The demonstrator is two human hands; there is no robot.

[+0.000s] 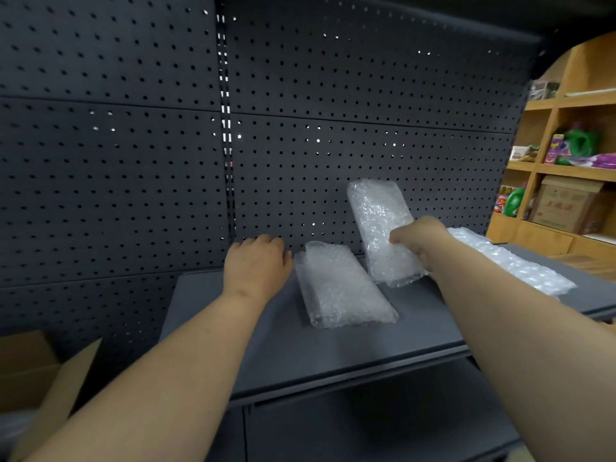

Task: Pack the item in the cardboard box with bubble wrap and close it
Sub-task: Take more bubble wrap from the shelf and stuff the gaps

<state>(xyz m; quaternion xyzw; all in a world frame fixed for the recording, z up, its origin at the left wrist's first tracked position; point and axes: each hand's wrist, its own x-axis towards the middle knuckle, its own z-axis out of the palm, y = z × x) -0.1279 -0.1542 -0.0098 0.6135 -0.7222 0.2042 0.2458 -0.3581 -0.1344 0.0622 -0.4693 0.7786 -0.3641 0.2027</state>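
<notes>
Nearest, at bottom left, part of an open cardboard box (pixel 40 378) is seen, flaps up, below shelf level. Two bare forearms are stretched fwd over a dark metal shelf (pixel 253 331).

The left hand (pixel 255 265) is held palm-down just left of a flat bubble-wrapped bundle (pixel 340 290) lying on the shelf; its fingers are loosely curled, nothing gripped.

The right hand (pixel 421 243) is closed around the lower half of a second wrapped bundle (pixel 381 230), which is lifted and tilted, top end toward the pegboard (pixel 133 145). A third wrapped piece (pixel 510 265) lies further right, partly hidden by the right arm.

The bundles are judged light, soft outside, slippery film; contents can't be told, poss. fragile. A mid-body grip w/ thumb opposite fingers is judged safest.

The shelf's front edge is close; open room is seen left of the bundles. Wooden shelving w/ goods (pixel 566 155) stands far right.
</notes>
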